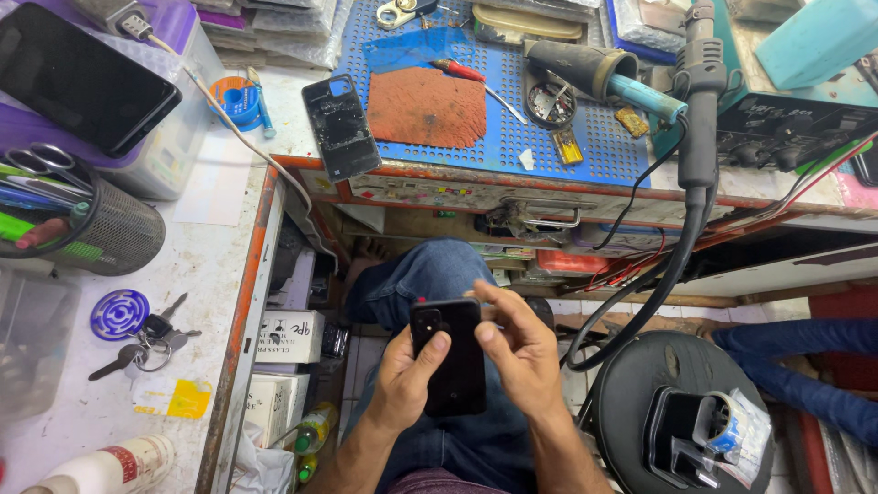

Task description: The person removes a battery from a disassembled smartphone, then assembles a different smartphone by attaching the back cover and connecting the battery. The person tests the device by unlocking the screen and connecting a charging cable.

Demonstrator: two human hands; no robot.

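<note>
Black and glossy, the smartphone (448,357) sits in our hands above our lap, camera side up, back cover in place. Our left hand (402,380) wraps its lower edge, thumb pressed on the back; our right hand (521,352) pinches the upper right edge, fingers curled close. A separate black back panel (340,126) lies far off on the bench beside the blue perforated mat (512,137), so the work looks partway along, we judge. Left, a worn white counter (219,247) carries keys (146,338) and a mesh pen cup (110,233). Right, a hot-air handle (700,101) hangs over a black stool (631,402) in a cramped repair stall.
</note>
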